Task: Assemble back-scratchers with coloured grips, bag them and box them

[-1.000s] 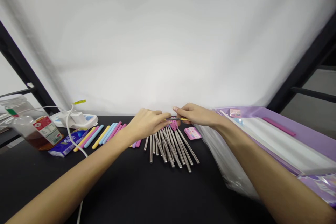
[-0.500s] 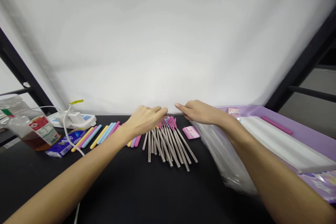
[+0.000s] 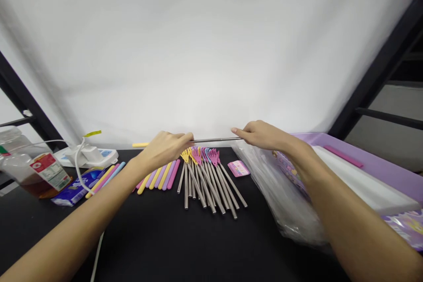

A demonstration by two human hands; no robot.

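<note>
One white backdrop sheet filled the upper view, framed by black metal uprights on the right and left. Below it lay a black tabletop. On the right sat a purple tray with a white insert, and a clear plastic bag lay bunched in front of it. On the left stood a plastic bottle holding brown liquid, beside a white power strip with a white cable and a blue tissue pack.

At the centre of the tabletop, steel rods lay fanned out, topped by pink, yellow and blue claw-shaped tips. Just left of them lay a row of pastel silicone sleeves, and to their right a small pink packet.

The two hands were apart, raised above the fan and both holding one thin steel rod level. The left hand was closed around the rod's left part, with a yellow piece showing beyond it. The right hand pinched the rod's right end.
</note>
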